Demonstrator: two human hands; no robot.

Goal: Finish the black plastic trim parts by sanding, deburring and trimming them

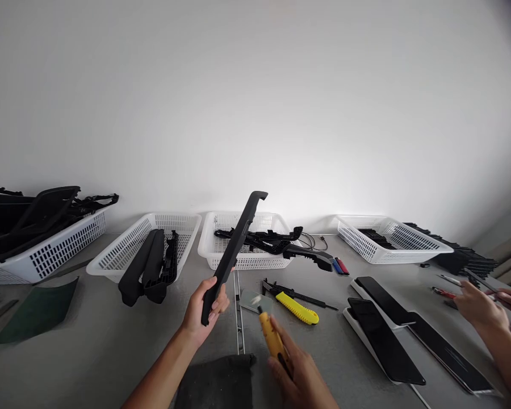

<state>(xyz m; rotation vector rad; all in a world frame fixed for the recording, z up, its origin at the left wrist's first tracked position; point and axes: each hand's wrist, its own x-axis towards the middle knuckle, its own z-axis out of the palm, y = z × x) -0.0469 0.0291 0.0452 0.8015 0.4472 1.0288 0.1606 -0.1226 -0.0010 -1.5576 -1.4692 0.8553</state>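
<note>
Left grip (204, 304) clasps black strip's (234, 250) lower end.

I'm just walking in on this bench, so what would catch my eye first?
The left hand holds a long black plastic strip raised at the centre, while the right hand grips a yellow scraper tool below it. White baskets of black parts line the wall behind.
</note>
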